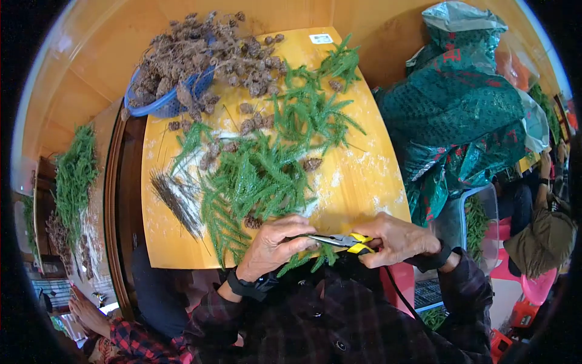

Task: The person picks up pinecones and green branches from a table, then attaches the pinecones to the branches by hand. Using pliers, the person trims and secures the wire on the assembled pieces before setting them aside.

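Right hand (397,238) clenched on yellow-handled pliers (345,241), at the near edge of the table (357,182). Pliers' metal nose points toward the left hand (273,246). Left hand closed around a green sprig (309,259), fingers curled over it; sprig tips stick out below the hand, just past the table's near edge. Pliers' tip sits at the left hand's fingers, touching or nearly, cannot tell which. Both wrists wear dark bands.

On the table, just beyond the hands: big heap of green sprigs (260,170), running up toward the far edge. Small brown cones (248,124) scattered among and beyond the sprigs. Far left corner of the table: blue basket (167,103) overfilled with cones, some spilling onto the tabletop. Left side of the table, beside the sprig heap: bundle of thin dark wires (176,200). White dust patches on the wood.

Right of the table: green patterned sacks (461,115). Further right, another person (542,236) seated, partly cut off. Left of the table, well apart: more sprigs (76,173) lying on a side ledge.
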A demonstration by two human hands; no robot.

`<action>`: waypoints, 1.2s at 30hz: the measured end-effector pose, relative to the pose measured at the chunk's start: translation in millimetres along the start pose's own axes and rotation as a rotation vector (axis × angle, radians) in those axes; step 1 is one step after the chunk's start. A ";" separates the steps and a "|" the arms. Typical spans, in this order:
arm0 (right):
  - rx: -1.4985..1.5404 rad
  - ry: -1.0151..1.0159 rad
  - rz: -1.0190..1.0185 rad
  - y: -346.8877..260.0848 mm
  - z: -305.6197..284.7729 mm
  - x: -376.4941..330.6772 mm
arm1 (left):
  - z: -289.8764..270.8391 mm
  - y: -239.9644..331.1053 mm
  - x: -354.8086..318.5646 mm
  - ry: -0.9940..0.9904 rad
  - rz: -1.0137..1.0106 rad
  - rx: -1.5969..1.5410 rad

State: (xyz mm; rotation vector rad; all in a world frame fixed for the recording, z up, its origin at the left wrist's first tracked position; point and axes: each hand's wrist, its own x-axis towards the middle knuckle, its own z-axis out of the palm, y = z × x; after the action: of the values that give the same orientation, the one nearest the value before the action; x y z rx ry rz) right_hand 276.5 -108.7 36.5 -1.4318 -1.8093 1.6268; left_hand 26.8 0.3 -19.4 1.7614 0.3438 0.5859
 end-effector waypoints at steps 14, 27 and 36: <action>-0.629 0.770 0.176 33.7 -8.8 7.4 | 11.1 21.5 -5.0 0.140 -0.228 -0.041; -0.425 0.676 -0.198 -16.8 27.3 12.3 | 18.5 39.1 -2.5 0.178 -0.447 -0.012; -0.334 0.954 -0.347 -5.8 30.8 5.1 | 36.9 26.7 -1.1 0.425 -0.247 -0.387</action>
State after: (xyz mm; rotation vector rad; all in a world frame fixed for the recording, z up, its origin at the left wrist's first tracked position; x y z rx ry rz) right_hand 247.8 -121.0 30.4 -1.5167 -1.6059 0.3358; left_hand 44.4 -37.4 -0.8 1.1954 0.6832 0.7881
